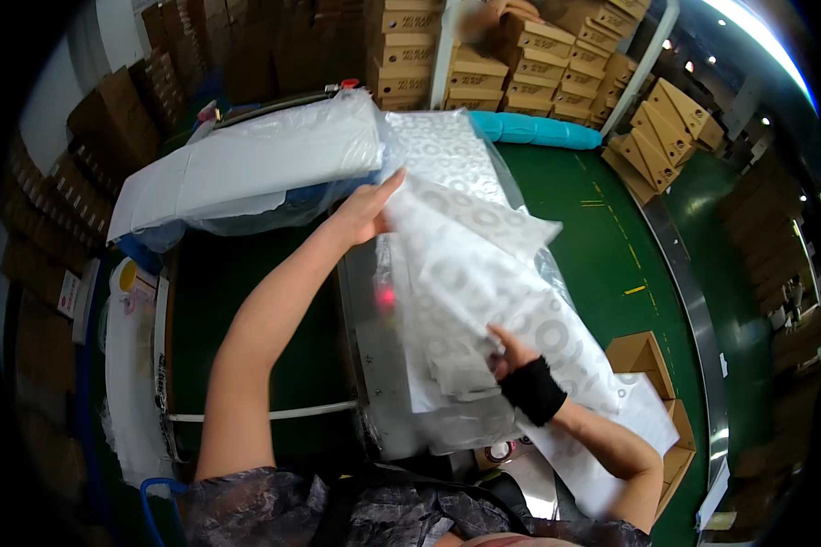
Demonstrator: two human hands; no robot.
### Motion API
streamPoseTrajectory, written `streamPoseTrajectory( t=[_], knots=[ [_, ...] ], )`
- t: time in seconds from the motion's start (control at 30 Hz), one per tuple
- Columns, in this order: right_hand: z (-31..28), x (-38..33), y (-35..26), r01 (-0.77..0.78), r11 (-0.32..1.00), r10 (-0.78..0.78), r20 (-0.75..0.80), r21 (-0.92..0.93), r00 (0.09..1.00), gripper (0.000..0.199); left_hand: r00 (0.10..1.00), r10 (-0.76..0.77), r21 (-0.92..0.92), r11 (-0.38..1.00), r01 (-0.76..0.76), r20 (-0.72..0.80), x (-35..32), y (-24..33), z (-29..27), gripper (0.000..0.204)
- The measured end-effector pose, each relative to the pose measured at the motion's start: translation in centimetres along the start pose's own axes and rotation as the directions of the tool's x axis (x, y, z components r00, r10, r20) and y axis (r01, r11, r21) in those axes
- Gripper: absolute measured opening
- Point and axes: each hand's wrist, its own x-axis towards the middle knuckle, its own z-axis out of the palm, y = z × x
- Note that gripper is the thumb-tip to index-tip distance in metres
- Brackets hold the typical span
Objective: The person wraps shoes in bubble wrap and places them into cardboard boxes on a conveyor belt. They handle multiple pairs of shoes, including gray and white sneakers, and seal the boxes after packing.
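Note:
My left hand (371, 206) is closed on the far left edge of a thin white paper sheet (520, 296) printed with grey rings. The sheet slants down to the right and blurs with motion. Nearer me, my right hand (513, 354), with a black wrist wrap (532, 390), has its fingers bent at the lower edge of the sheet; the thumb side is up. Beneath lies a stack of similar sheets (442, 150) in clear plastic. Another white sheet (602, 447) hangs past my right forearm.
A plastic-wrapped white pile (255, 159) stands at the far left. An open cardboard box (643, 356) is at the right. Shoe-box-like cartons (406, 50) are stacked at the back, with a turquoise roll (538, 130) before them. A tape roll (499, 451) sits near my body.

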Motion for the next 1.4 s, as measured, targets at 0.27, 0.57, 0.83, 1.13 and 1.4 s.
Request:
streamPoseTrajectory(
  t=[0.27,0.57,0.83,1.13,1.4],
  knots=[
    [0.2,17.7,5.0,0.025,0.999,-0.036,-0.483,-0.03,0.875,0.056,0.855,0.426,0.731,0.677,-0.084,-0.296,0.9,-11.3,-2.4,0.102],
    [-0.2,32.3,2.0,0.105,0.987,-0.16,-0.798,-0.122,0.581,0.063,0.975,0.178,0.424,0.899,-0.104,-0.137,-5.4,-15.3,-0.8,0.067],
    [6.8,42.5,6.4,-0.331,0.878,0.467,-0.461,0.346,0.755,0.065,0.975,-0.19,0.309,0.926,0.217,-0.117,-7.8,-14.5,-0.3,0.043],
    [1.9,24.9,4.3,0.181,0.975,-0.18,0.019,-0.125,0.983,0.077,0.963,-0.266,0.094,0.958,0.269,-0.046,-9.8,-13.8,0.2,0.022],
    [6.4,13.1,8.0,0.185,0.799,-0.14,0.122,-0.572,0.983,0.072,0.967,-0.222,0.156,0.958,0.239,-0.122,-10.4,-15.0,1.5,0.026]
  ],
)
